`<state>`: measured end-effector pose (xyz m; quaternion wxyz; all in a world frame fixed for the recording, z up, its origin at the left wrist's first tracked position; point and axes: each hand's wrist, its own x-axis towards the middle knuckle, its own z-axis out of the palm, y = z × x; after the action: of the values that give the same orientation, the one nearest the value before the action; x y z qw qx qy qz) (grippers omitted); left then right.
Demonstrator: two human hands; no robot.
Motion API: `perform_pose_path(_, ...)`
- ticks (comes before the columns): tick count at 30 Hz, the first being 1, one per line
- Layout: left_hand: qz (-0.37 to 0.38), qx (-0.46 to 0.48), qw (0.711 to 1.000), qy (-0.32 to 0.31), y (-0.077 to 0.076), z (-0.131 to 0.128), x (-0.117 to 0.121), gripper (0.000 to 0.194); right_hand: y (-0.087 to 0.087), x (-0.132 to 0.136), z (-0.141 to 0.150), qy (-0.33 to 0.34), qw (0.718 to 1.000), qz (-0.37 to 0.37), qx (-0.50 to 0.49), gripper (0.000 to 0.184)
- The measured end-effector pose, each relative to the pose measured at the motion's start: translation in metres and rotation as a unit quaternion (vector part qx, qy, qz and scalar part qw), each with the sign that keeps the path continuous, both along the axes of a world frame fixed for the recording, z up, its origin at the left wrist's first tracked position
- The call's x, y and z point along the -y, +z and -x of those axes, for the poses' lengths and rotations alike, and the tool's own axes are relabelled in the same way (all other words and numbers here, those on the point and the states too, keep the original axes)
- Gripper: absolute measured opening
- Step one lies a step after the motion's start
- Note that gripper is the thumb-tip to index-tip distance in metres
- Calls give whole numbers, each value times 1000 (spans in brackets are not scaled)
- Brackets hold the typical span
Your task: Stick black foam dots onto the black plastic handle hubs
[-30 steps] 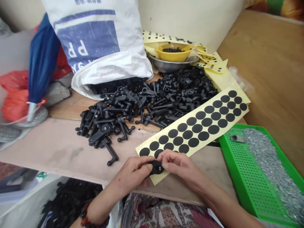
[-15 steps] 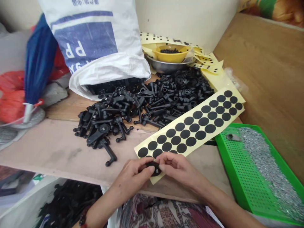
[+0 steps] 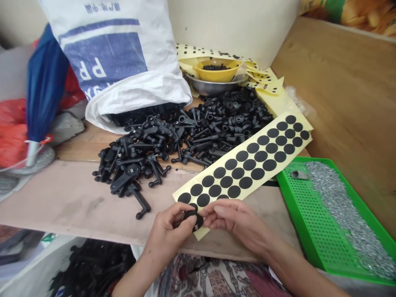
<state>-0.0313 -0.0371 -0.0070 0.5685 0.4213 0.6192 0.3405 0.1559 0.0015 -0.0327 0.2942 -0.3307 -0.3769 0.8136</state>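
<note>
Pinching a small round black plastic part [image 3: 193, 218] between thumb and curled fingers, the left hand [image 3: 170, 231] holds it just over the near edge of the worktop [image 3: 71, 198]. The right hand [image 3: 238, 220] meets it from the other side, fingertips closed together at the part's rim; whether they grip anything of their own cannot be told. Both hands cover the near corner of a yellow backing sheet [image 3: 305, 142] carrying rows of black round stickers [image 3: 244, 165]. To the right sits a green perforated tray [image 3: 305, 214] with a heap of small silvery metal pieces [image 3: 343, 206]. Beyond the sheet sprawls a pile of black plastic crank handles [image 3: 173, 144], spilling from a white woven sack [image 3: 123, 62] printed with a blue panel and the letters "PP" upside down. Farther back, a yellow bowl [image 3: 219, 70] of small black bits rests in a steel basin [image 3: 210, 87], with used sticker sheets [image 3: 269, 84] around it. A folded blue umbrella [image 3: 43, 90] leans at the left.
</note>
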Motion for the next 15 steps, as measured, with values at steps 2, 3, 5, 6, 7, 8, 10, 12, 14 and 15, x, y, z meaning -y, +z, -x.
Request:
perform_pose_path(2, 2, 17, 1000, 26, 0, 1, 1, 28, 2, 1, 3, -6, 999, -41, 14, 25)
perform_pose_path(3, 1, 26, 999, 35, 0, 1, 2, 27, 3, 2, 5, -3, 996, -86, 38, 25)
perform_pose_path(5, 3, 54, 997, 51, 0, -1, 5, 28, 8, 4, 12, 16, 975, -197, 104, 25)
perform_pose_path(6, 5, 72, 996, 61, 0, -3, 6, 29, 10, 5, 16, 26, 958, -250, 136, 25)
perform_pose_path(7, 7, 90, 993, 71, -1, -5, 8, 31, 12, 7, 19, 32, 941, -296, 158, 24)
perform_pose_path(8, 8, 105, 991, 83, -1, -7, 11, 33, 14, 8, 23, 34, 926, -335, 170, 24)
perform_pose_path(10, 7, 120, 988, 95, -1, -9, 16, 36, 15, 12, 27, 34, 905, -389, 166, 27)
perform_pose_path(12, 3, 101, 991, 85, 1, -3, 24, 35, 15, 15, 27, 59, 891, -426, 144, 29)
perform_pose_path(14, 6, 35, 999, 37, 4, 16, 35, 36, 13, 14, 25, 96, 873, -458, 138, 29)
perform_pose_path(15, 10, -22, 1000, 0, 6, 31, 42, 37, 12, 13, 23, 102, 862, -475, 146, 27)
